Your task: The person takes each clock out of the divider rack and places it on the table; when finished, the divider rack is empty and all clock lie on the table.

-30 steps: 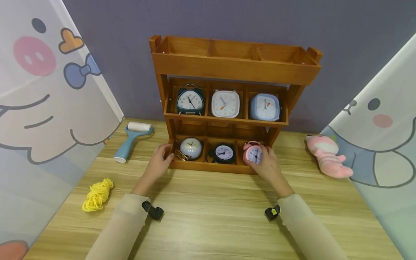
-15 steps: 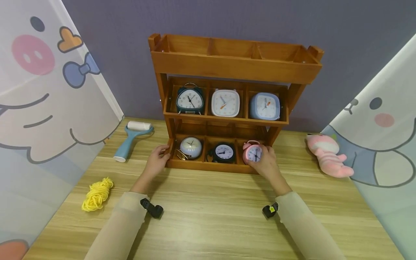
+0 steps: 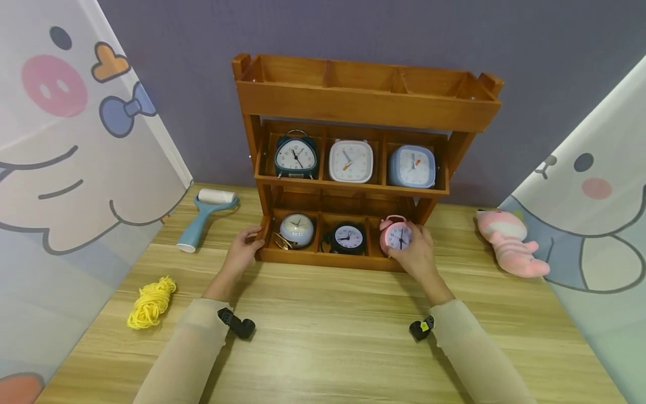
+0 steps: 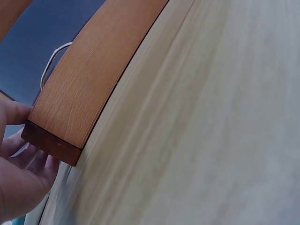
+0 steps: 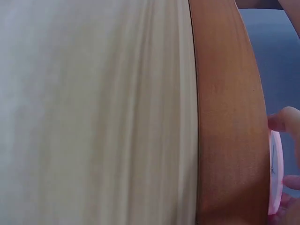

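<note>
Gripping pink clock (image 3: pixel 397 238) with right hand (image 3: pixel 418 255), in bottom right bay of rack (image 3: pixel 353 187), next to black clock (image 3: pixel 349 238); holding rack's left end with left hand (image 3: pixel 243 247). Expect clock light, stiff, maybe slick, dial (image 3: pixel 400 239) fragile; take by rim (image 5: pixel 279 164), not handle (image 3: pixel 396 217). Full dial only from head; from right wrist, rim edge-on behind front board (image 5: pixel 229 112); from left wrist, thumb at board's corner, fingers (image 4: pixel 46 171) at its end

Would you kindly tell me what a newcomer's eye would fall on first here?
Probably the central wooden rack holding rows of clocks. At its lower right compartment, the right hand holds a pink alarm clock. Bright yellow yarn lies leftward on the table.
</note>
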Demonstrator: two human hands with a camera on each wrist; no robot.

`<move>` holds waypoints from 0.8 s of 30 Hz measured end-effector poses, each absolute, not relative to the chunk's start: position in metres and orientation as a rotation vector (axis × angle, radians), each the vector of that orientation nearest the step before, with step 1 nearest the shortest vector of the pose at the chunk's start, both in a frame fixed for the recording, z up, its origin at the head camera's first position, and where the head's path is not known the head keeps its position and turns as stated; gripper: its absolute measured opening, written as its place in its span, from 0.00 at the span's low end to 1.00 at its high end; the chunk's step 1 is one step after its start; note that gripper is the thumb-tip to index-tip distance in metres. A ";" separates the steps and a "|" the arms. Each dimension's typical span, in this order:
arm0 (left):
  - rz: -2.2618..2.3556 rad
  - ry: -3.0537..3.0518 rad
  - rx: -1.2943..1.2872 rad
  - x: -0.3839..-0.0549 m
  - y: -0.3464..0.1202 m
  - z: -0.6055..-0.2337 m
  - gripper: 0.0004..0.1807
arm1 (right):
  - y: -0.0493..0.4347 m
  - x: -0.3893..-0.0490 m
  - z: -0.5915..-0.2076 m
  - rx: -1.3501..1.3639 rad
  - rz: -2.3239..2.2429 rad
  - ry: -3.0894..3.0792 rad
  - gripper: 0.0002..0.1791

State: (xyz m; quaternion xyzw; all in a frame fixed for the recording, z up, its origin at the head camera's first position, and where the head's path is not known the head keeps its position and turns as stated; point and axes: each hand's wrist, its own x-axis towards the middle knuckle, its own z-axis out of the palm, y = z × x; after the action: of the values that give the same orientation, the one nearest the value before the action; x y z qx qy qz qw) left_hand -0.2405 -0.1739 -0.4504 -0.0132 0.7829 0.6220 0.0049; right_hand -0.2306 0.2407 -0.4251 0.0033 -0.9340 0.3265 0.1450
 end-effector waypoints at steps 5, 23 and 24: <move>1.981 2.414 -0.069 -0.241 -0.174 -0.451 0.25 | 0.245 -0.228 -0.419 0.034 0.961 -2.642 0.46; 2.027 2.350 -0.115 -0.242 -0.173 -0.450 0.27 | 0.288 -0.196 -0.377 0.087 0.942 -2.734 0.45; 2.027 2.352 -0.118 -0.242 -0.173 -0.451 0.26 | 0.292 -0.195 -0.376 0.088 0.927 -2.737 0.45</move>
State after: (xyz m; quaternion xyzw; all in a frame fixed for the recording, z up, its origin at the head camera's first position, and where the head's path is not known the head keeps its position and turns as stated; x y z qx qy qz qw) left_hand -0.2417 -0.1734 -0.4506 -0.0379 0.7569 0.6522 0.0174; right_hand -0.1945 0.2917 -0.3757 0.0302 -0.9393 0.3182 0.1248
